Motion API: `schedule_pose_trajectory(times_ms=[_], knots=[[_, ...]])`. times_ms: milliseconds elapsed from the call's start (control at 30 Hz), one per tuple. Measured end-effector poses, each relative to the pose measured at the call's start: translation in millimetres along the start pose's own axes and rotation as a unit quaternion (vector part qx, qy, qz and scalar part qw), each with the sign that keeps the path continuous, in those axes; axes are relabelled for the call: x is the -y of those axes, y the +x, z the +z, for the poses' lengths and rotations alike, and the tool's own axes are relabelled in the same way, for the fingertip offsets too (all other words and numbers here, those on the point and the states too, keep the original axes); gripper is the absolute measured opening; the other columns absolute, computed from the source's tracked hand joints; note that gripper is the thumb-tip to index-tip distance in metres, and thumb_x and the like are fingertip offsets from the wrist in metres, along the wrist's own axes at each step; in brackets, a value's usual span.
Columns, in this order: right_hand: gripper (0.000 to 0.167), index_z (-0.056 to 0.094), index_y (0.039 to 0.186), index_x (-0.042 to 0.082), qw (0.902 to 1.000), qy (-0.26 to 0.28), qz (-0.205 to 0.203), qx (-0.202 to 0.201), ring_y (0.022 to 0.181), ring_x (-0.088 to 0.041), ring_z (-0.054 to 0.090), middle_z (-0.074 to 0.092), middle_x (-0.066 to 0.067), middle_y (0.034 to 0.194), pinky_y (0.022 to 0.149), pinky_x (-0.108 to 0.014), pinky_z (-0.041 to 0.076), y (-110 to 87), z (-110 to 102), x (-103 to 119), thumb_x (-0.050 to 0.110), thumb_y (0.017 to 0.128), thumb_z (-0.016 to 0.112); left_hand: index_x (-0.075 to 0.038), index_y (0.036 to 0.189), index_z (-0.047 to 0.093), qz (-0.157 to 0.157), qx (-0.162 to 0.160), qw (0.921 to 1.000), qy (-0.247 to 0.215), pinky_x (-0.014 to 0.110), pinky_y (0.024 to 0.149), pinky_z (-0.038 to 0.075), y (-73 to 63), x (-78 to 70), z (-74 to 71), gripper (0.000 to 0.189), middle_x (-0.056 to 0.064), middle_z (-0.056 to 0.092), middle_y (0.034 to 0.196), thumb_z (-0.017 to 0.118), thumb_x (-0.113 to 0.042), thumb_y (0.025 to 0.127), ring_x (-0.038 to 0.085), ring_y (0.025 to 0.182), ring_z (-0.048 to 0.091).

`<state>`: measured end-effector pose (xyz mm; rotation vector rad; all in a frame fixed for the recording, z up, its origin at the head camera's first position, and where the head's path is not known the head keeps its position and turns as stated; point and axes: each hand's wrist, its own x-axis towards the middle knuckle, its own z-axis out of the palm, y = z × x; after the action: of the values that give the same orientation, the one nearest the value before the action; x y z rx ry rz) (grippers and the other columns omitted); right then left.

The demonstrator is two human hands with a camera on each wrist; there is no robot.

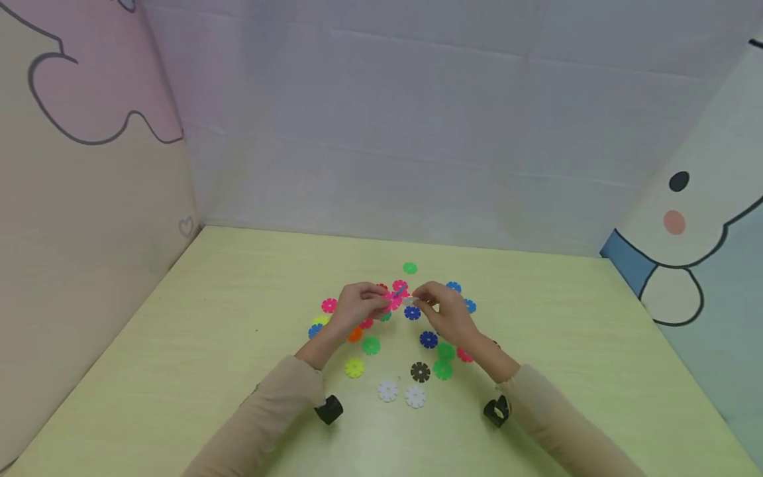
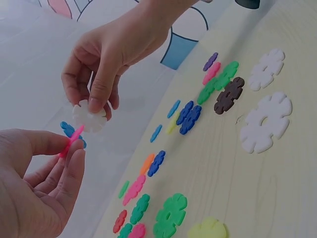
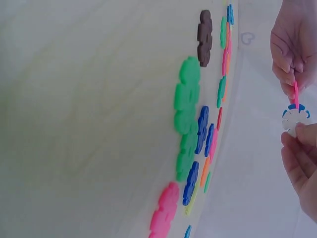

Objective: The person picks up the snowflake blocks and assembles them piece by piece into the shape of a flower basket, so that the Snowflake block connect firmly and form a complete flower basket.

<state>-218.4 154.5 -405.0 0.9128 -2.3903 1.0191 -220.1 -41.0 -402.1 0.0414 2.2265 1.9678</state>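
Above the table, my left hand [image 1: 357, 306] pinches a pink notched snowflake disc [image 2: 73, 140] between thumb and fingers. A blue notched disc [image 2: 66, 128] crosses the pink one at an angle and looks slotted into it. My right hand [image 1: 446, 311] pinches a white notched disc [image 2: 90, 119] by its edge, thumb on its face. In the right wrist view the white disc overlaps the blue disc [image 3: 300, 107]; whether they touch, I cannot tell. Fingers partly cover both the pink and the white disc.
Loose notched discs lie flat below the hands: two white ones [image 1: 387, 391], a dark brown one [image 1: 420, 372], a yellow one [image 1: 354, 368], several green [image 1: 371, 346], blue [image 1: 428, 340] and pink [image 1: 329, 305]. A pale wall cloth [image 1: 381, 132] rises behind the wooden table [image 1: 226, 371].
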Motion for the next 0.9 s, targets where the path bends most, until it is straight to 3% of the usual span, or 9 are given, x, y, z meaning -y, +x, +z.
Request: schedule_pose_trajectory(times_ms=[333, 500, 600, 733, 900], knots=[[0.009, 0.062, 0.083, 0.001, 0.9982, -0.002, -0.06, -0.011, 0.066, -0.014, 0.06, 0.063, -0.008, 0.076, 0.06, -0.021, 0.051, 1.1, 1.7, 3.9, -0.007, 0.079, 0.063, 0.005, 0.1, 0.063, -0.011, -0.006, 0.9999, -0.002, 0.029, 0.066, 0.054, -1.2, -2.0, 5.2, 0.022, 0.014, 0.067, 0.085, 0.064, -0.009, 0.083, 0.034, 0.08, 0.065], [0.014, 0.062, 0.08, 0.002, 0.9967, -0.001, -0.078, -0.023, 0.065, -0.012, 0.06, 0.063, -0.005, 0.075, 0.059, -0.019, 0.051, 2.5, 1.1, 5.7, -0.01, 0.076, 0.065, 0.005, 0.101, 0.063, -0.026, -0.008, 0.9995, -0.016, 0.029, 0.066, 0.054, -4.8, -5.4, 7.4, 0.022, 0.013, 0.067, 0.084, 0.064, -0.007, 0.083, 0.023, 0.07, 0.066], [0.012, 0.062, 0.081, 0.003, 0.9963, 0.001, -0.086, -0.01, 0.066, -0.012, 0.061, 0.063, -0.006, 0.075, 0.06, -0.019, 0.051, 3.6, -1.1, 6.5, -0.008, 0.077, 0.065, 0.005, 0.1, 0.063, -0.036, -0.005, 0.9991, -0.02, 0.029, 0.067, 0.054, -6.4, -5.5, 7.4, 0.02, 0.012, 0.067, 0.083, 0.064, -0.006, 0.082, 0.016, 0.066, 0.065], [0.007, 0.063, 0.085, 0.003, 0.9974, 0.009, -0.063, 0.033, 0.069, -0.012, 0.062, 0.064, -0.006, 0.079, 0.062, -0.019, 0.051, 3.7, -5.2, 4.7, -0.002, 0.08, 0.065, 0.005, 0.102, 0.062, -0.031, 0.016, 0.9993, -0.012, 0.03, 0.068, 0.055, -7.3, -5.1, 6.0, 0.021, 0.012, 0.066, 0.084, 0.062, -0.005, 0.083, 0.017, 0.067, 0.064], [0.019, 0.062, 0.1, -0.001, 0.993, 0.018, 0.027, 0.113, 0.079, -0.019, 0.062, 0.065, -0.009, 0.091, 0.068, -0.025, 0.053, 0.9, -16.7, -4.2, 0.001, 0.081, 0.065, 0.004, 0.105, 0.061, -0.018, 0.034, 0.9992, -0.007, 0.034, 0.07, 0.054, -4.9, -2.4, 3.1, 0.022, 0.013, 0.067, 0.086, 0.062, -0.003, 0.084, 0.025, 0.074, 0.065]])
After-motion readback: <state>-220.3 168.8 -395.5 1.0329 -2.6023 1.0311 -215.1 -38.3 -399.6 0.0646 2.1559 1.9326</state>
